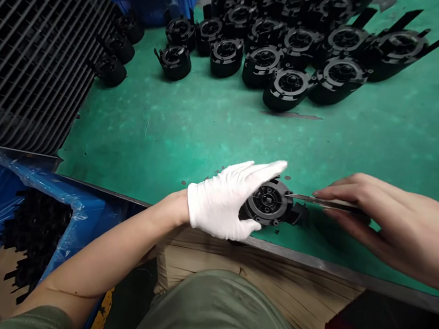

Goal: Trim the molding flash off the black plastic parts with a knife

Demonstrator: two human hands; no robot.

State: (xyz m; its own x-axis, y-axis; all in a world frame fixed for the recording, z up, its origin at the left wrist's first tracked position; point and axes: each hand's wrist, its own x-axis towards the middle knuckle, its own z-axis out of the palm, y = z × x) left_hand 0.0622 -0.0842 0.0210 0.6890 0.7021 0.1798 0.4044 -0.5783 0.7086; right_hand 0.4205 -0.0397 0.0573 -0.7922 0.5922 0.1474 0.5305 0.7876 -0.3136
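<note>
From where I sit, the round black plastic housing with the ringed, spoked face [268,200] lies on the green-topped counter [191,135], face up, close to its metal front edge [311,261]. My left hand [228,199], in a white knit glove, is curled round the housing's left side, thumb at the near rim and fingers along the far one. My bare right hand [383,213] pinches a slim, pointed metal tool [317,200] between thumb and fingers, its tip at the right side of the rim. The tip is too small for me to make out whether it touches the plastic or is tweezers or a blade.

I take the step in hand to be fine work on that rim. To do it well, I would brace the housing firmly down against the counter, so that it can't spin under a sideways push. I would approach low and shallow, with small, light strokes, since a hard shove could skid across the face and mark it. The gloved fingertips need to sit out of the tool's line, because a slip leftward would run towards them. Resting the right wrist on the counter should steady the point.
</note>
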